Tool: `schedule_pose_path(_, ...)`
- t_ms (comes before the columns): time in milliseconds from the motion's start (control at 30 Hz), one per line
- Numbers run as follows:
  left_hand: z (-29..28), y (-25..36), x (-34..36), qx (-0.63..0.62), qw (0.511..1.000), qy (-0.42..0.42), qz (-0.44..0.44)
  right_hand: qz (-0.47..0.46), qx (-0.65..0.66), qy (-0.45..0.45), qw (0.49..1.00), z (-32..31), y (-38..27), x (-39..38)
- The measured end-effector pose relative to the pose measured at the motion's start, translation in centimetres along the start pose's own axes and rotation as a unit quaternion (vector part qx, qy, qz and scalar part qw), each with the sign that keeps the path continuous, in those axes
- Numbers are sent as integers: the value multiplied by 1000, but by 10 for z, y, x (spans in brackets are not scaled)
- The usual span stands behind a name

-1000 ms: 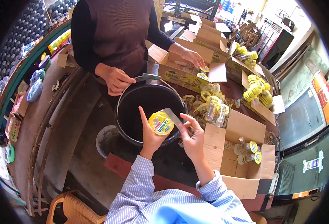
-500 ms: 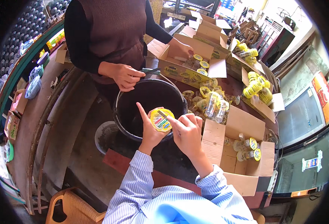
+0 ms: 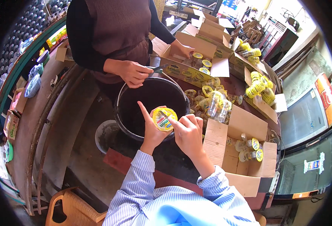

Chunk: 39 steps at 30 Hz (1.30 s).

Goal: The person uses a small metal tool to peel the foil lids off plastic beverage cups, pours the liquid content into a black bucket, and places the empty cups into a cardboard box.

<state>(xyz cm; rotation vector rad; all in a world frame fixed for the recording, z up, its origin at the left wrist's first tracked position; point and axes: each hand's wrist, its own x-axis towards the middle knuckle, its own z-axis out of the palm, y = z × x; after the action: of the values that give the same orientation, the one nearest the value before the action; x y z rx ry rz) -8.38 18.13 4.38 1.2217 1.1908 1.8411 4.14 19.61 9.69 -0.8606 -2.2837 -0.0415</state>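
Observation:
My left hand (image 3: 153, 130) is wrapped round a plastic cup with a printed yellow lid (image 3: 162, 124), its index finger pointing up. The cup is above the front of a large black bucket (image 3: 130, 132); its sides are mostly hidden. My right hand (image 3: 188, 135) is closed on a thin, narrow blade (image 3: 163, 114) that lies across the lid. Its handle is hidden in my fingers. Across the bucket, a co-worker's hand (image 3: 134, 73) holds a dark bladed tool over the rim, and their other hand (image 3: 184, 49) reaches into a cardboard box (image 3: 184, 72).
Loose clear cups with yellow lids (image 3: 215, 103) are heaped right of the bucket. An open carton (image 3: 232, 162) with several cups stands beside my right arm. Farther right are stacked yellow lids (image 3: 262, 86) and a glass-front cooler (image 3: 305, 113). A brown chair (image 3: 73, 207) is at lower left.
The lid has turned slightly under the blade, while my hands stay nearly in place. The co-worker's tool-holding hand has shifted a little to the right and up.

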Motion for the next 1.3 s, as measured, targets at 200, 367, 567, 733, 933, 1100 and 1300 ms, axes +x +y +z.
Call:
schedule_pose_path(200,-1,-1,1,6,1000,9,-1,1,2,-15,1000,1,-1,1)
schedule_pose_path(367,0,-2,1,6,1000,7,-11,1,4,-10,1000,2,0,1)
schedule_pose_path(567,-1,-2,1,-5,1000,5,4,-2,0,-15,1000,-1,-1,2)
schedule_pose_path(733,0,-2,0,-9,1000,0,5,-1,-3,-29,1000,-2,-1,3)
schedule_pose_path(933,0,0,0,-26,1000,7,-3,-1,-3,-47,999,-4,-2,6)
schedule_pose_path(1100,0,-1,0,11,1000,8,9,0,-8,-55,998,-5,-1,10)
schedule_pose_path(1300,-1,0,0,40,999,24,11,-9,-15,-57,998,-2,0,8)
